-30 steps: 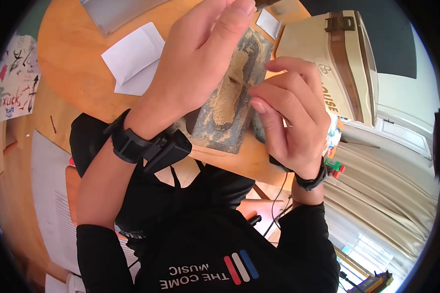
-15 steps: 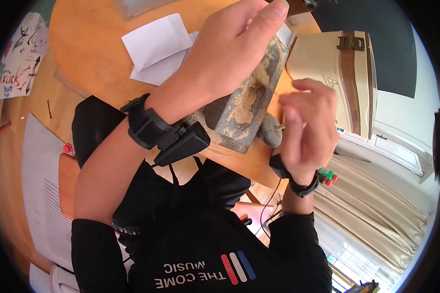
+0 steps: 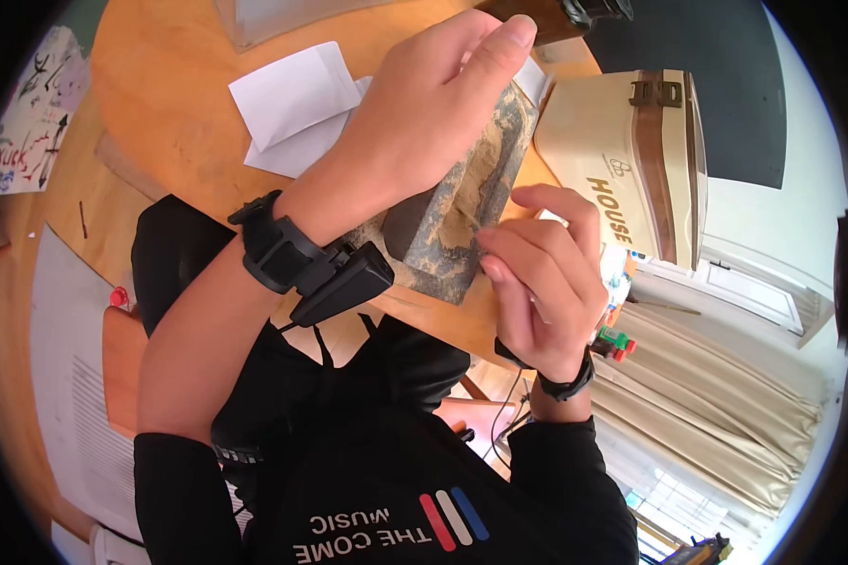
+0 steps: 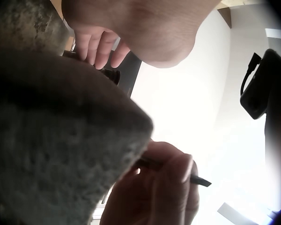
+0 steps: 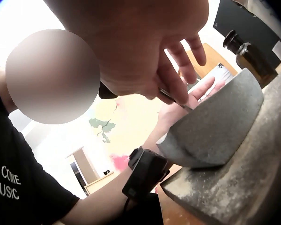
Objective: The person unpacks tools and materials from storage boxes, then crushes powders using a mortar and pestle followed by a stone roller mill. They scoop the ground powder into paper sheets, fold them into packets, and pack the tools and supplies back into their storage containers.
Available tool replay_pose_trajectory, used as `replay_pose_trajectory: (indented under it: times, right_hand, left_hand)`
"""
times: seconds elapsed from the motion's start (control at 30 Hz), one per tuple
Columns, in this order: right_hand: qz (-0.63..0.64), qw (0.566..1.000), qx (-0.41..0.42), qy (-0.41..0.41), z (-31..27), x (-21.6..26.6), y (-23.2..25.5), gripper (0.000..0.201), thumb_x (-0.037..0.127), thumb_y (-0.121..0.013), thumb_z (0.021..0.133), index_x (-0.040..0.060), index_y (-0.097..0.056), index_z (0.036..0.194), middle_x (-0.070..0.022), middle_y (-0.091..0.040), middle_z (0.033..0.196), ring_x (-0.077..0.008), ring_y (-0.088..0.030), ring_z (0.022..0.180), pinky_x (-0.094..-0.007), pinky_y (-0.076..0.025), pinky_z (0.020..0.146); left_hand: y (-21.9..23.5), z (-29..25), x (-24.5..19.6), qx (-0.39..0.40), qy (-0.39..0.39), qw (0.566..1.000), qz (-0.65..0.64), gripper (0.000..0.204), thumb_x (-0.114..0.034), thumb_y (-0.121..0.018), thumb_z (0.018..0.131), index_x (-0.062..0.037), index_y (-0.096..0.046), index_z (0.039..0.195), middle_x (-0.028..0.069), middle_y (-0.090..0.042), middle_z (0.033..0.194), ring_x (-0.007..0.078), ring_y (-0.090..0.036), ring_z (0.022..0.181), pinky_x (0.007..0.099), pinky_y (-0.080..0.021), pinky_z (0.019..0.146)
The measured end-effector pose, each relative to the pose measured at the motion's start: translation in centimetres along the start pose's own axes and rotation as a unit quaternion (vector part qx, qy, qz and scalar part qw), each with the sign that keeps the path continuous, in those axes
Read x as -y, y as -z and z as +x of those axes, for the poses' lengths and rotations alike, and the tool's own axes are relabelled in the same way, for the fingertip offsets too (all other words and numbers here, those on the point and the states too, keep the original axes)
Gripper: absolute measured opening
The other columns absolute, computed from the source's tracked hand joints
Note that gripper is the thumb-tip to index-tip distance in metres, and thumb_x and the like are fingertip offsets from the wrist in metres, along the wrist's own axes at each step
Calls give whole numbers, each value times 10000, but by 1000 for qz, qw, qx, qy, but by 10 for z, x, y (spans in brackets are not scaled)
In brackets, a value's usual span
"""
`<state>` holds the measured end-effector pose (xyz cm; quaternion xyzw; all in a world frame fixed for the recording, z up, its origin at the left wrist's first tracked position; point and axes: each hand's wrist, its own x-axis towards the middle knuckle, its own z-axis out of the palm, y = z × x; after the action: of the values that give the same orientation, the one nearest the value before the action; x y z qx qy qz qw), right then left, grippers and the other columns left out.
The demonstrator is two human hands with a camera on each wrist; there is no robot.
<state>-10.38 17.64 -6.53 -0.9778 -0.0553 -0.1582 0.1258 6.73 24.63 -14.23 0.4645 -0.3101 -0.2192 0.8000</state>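
Near the slab's right edge, my right hand (image 3: 551, 282) pinches a thin stick-like tool (image 3: 467, 217), its end over the sandy powder. The same tool (image 4: 201, 181) shows a dark end in the left wrist view. My left hand (image 3: 410, 127) reaches across the grey slab (image 3: 443, 282) with its fingers extended; in the right wrist view its fingers (image 5: 203, 89) show behind a grey curved stone (image 5: 215, 122). That stone (image 3: 408, 226) stands on the slab below my left wrist; the dark mass (image 4: 61, 154) filling the left wrist view is stone. Whether my left palm touches it, I cannot tell.
A brown bottle (image 3: 565, 21) is beyond my left fingertips. Folded white paper (image 3: 292, 94) lies left of the slab, a clear container (image 3: 273, 14) behind it. The cream box marked HOUSE (image 3: 584, 122) sits at the right.
My right hand swung away from the slab, then back left to its edge, still with the thin tool. My left hand keeps much the same pose, while the head view shifted.
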Motion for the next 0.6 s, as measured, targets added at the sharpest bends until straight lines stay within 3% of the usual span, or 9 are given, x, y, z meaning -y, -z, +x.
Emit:
replay_pose_trajectory:
  times: [0.03,0.1,0.2,0.23,0.27,0.43,0.6]
  right_hand:
    - [-2,1000,1,-2,-1,-6,0,118,-1,-752,815,5,-713,926,-106,-705,894,-349,-647,969,-438,-516,829]
    - [19,997,-74,-4,0,-27,6,98,-3,-729,840,3,-719,937,-104,-715,887,-348,-651,971,-421,-522,843]
    - [60,973,-179,-135,2,-48,9,61,-35,-689,904,-34,-721,956,-116,-725,922,-291,-652,988,-368,-514,869]
    - [100,957,-213,-172,0,-55,4,68,-46,-684,916,-41,-722,973,-114,-727,938,-268,-649,993,-351,-511,866]
    - [120,954,-208,-178,-5,-58,1,75,-55,-685,919,-43,-726,982,-111,-728,950,-251,-646,996,-339,-508,864]
    - [150,940,-220,-214,-8,-62,-13,67,-53,-696,922,-45,-741,971,-104,-737,964,-230,-647,977,-328,-508,866]
    - [137,956,-188,-177,-8,-55,-7,90,-21,-688,936,-41,-754,995,-108,-754,972,-228,-654,963,-325,-513,860]
  left_hand:
    - [2,-1,-1,7,27,1000,3,393,-341,-440,1141,11,-593,1054,55,-602,907,122,-552,864,288,-456,794]
    - [3,-2,-5,16,53,998,5,392,-339,-442,1140,15,-596,1071,65,-618,925,131,-569,879,293,-460,803]
    - [3,-3,-4,23,51,998,22,404,-338,-430,1144,28,-599,1113,83,-638,975,147,-600,940,296,-479,860]
    - [3,-3,0,16,43,998,42,461,-385,-421,1136,33,-608,1195,109,-653,1116,182,-607,1079,326,-461,978]
    - [2,-2,1,9,34,997,63,534,-431,-411,1128,38,-617,1277,136,-668,1257,217,-615,1218,356,-443,1097]
    - [1,-4,1,-1,22,999,49,512,-423,-426,1126,29,-633,1247,117,-678,1209,204,-622,1180,345,-455,1067]
    - [3,-2,1,-3,39,998,49,519,-417,-414,1130,42,-624,1248,135,-673,1218,214,-628,1186,353,-463,1069]
